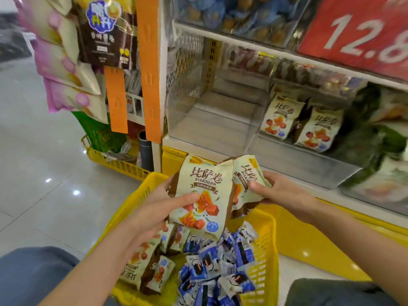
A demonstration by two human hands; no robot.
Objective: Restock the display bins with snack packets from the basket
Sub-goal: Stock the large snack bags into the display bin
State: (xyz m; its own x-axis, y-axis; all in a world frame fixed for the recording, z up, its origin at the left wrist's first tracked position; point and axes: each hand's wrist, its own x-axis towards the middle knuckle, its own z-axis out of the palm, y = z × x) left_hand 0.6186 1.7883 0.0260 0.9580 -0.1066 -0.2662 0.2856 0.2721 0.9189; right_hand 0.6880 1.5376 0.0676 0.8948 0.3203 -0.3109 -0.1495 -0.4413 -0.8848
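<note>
Head view: the yellow basket [263,235] sits on the floor between the person's knees, its rim just below the shelf front. Above it a clear display bin [212,113] stands bare, open at the top with room to reach in. The bin to its right [309,133] holds two cream packets [280,117] upright. The left hand [159,208] is closed around one cream snack packet [201,195], thumb across its face; the right hand [276,191] grips a second packet [247,182], the two packets touching above the basket. In the basket lie about four more cream packets [143,263] and a heap of small blue packets [220,268], too jumbled to count. The red price sign [357,34] is cut off; the far-right goods are blurred.
</note>
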